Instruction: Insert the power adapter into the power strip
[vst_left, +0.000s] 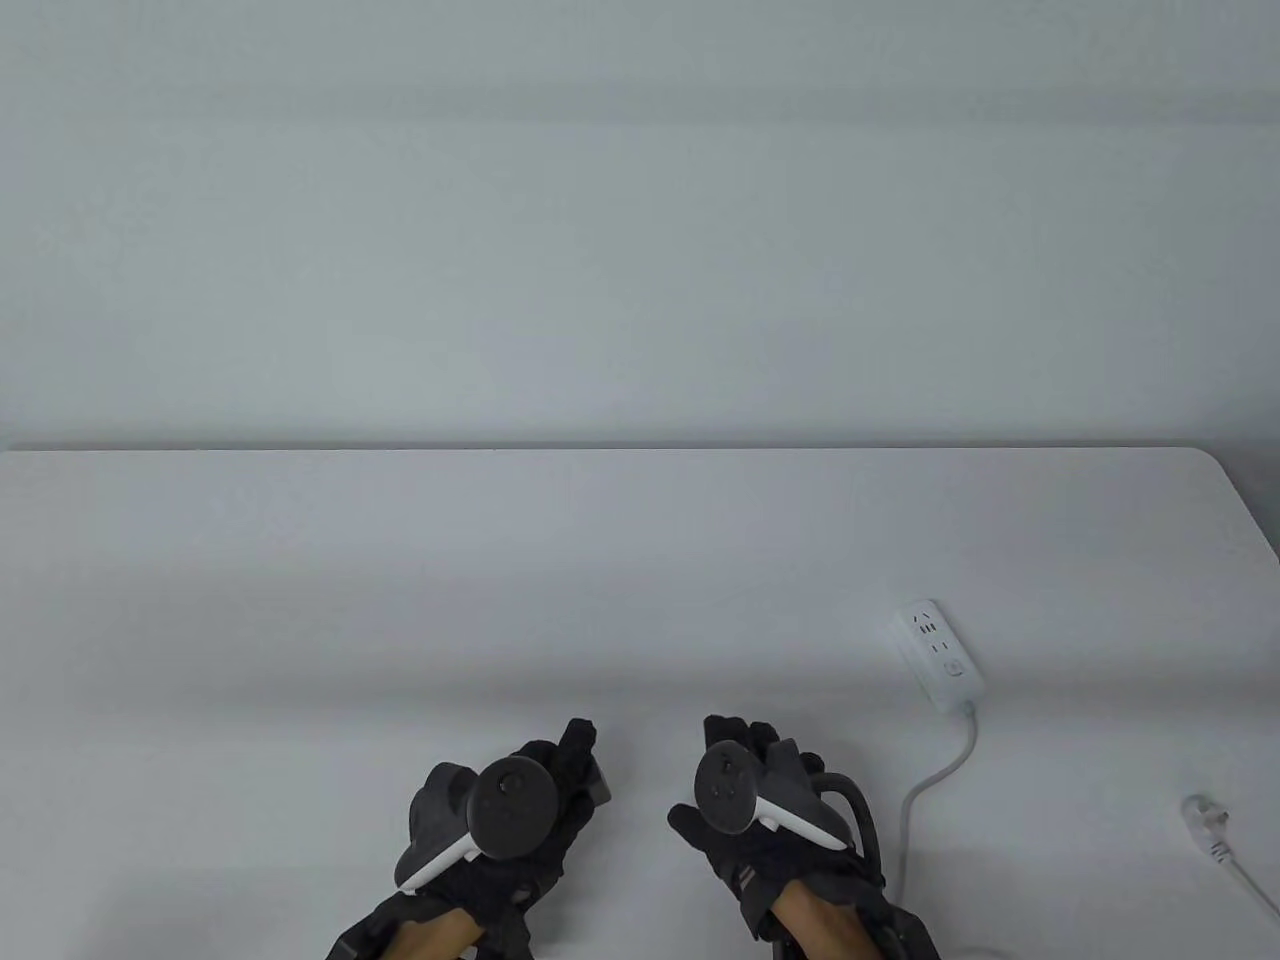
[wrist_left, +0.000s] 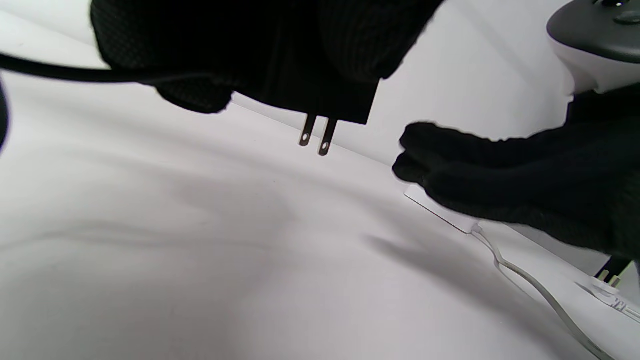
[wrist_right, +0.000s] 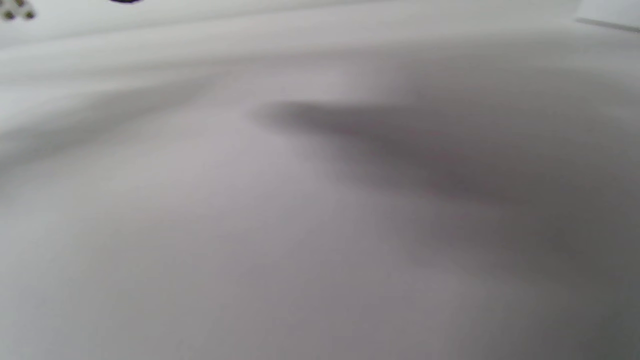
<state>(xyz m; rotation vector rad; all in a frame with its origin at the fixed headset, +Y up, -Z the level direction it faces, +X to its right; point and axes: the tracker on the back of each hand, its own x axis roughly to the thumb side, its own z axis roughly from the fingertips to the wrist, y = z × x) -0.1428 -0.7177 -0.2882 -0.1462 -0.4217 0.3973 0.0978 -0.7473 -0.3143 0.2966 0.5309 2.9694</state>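
Left wrist view, item one: power adapter (wrist_left: 320, 95), black, rigid block, two flat metal prongs (wrist_left: 316, 136) pointing down, clear of the counter (wrist_left: 200, 260). My left hand (vst_left: 500, 810) holds it, fingers (wrist_left: 165, 45) clamped on the body, black cord (wrist_left: 60, 74) trailing off left. Judged light, hard-shelled and a little slick against glove fabric; best held by the flat sides of the block, never by prongs or cord.

Item two: power strip (vst_left: 937, 652), white, lying flat on the counter, well right of both hands, sockets up, white lead (vst_left: 925, 790) curling toward the near edge. Likely to slide when pushed on, so it wants steadying.

Item three: my right hand (vst_left: 770, 810), near the left, holding nothing that I can see; whether its fingers are apart or together I cannot tell.

Item four: white plug (vst_left: 1205, 815), loose at far right.
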